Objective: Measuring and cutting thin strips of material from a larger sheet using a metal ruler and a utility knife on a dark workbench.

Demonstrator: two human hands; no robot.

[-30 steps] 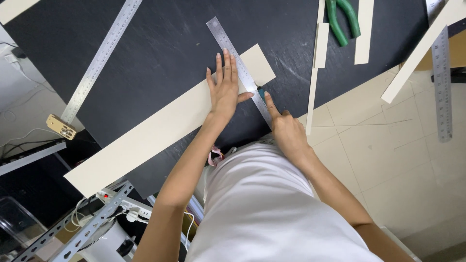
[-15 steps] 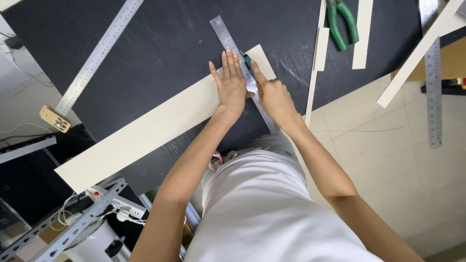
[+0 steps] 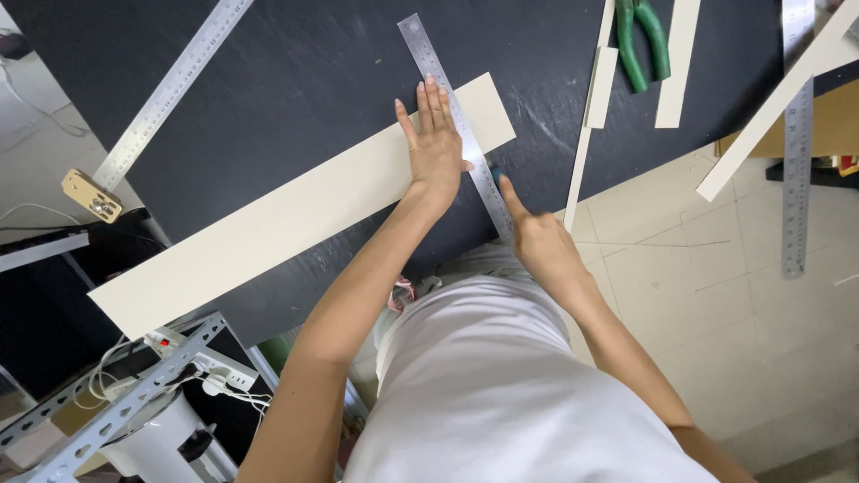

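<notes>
The left hand (image 3: 436,148) lies flat with the fingers stretched and close together, and it presses on a steel ruler (image 3: 456,123) and on the long cream board strip (image 3: 295,210) under it. The ruler goes across the strip near its far right end, and the strip lies diagonally on the black surface (image 3: 295,80), from the left hand down toward the near left corner. The right hand (image 3: 537,243) is just beside the near end of the ruler, on its right side; the index finger points along the ruler edge and the other fingers are curled around a small tool with a bit of teal colour (image 3: 495,173), of which I cannot tell the kind. To the right of the right hand a thin cream strip (image 3: 586,152) lies on the surface, and further away green-handled pliers (image 3: 642,40) and one more cream strip (image 3: 677,63). Far to the left of the left hand there is a second long steel ruler (image 3: 170,94). A third ruler (image 3: 795,143) lies far right, with a cream strip (image 3: 774,112) across it.
</notes>
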